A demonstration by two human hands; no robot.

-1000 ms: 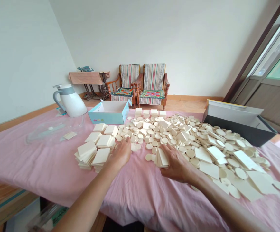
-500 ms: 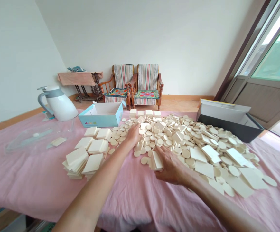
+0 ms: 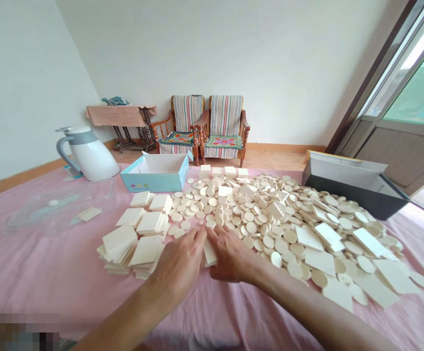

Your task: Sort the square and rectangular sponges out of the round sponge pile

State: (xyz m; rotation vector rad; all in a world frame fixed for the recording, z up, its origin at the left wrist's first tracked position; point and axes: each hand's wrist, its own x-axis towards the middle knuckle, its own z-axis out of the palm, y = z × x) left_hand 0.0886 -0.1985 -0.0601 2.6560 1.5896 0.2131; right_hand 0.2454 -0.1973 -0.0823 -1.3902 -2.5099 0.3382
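Observation:
A small stack of pale square wooden pieces (image 3: 209,254) is held between my hands near the front of the table. My right hand (image 3: 232,253) is closed around its right side. From the left, my left hand (image 3: 184,256) presses against the stack, its fingers together and partly hidden. Just left of my left hand stand several piles of square pieces (image 3: 148,251). A wide heap of round wooden discs (image 3: 250,227) spreads beyond and to the right of my hands, with loose square pieces (image 3: 319,261) lying on it.
Behind the piles sits an open light-blue box (image 3: 153,181). An open black box (image 3: 358,195) stands at the right rear. A white jug (image 3: 93,156) and a clear plastic tray (image 3: 58,207) are on the left of the pink cloth (image 3: 69,297). Short stacks (image 3: 217,171) line the far edge.
My left hand has come back from the heap to the stack. My right hand has moved left with the stack, so both hands now meet at it.

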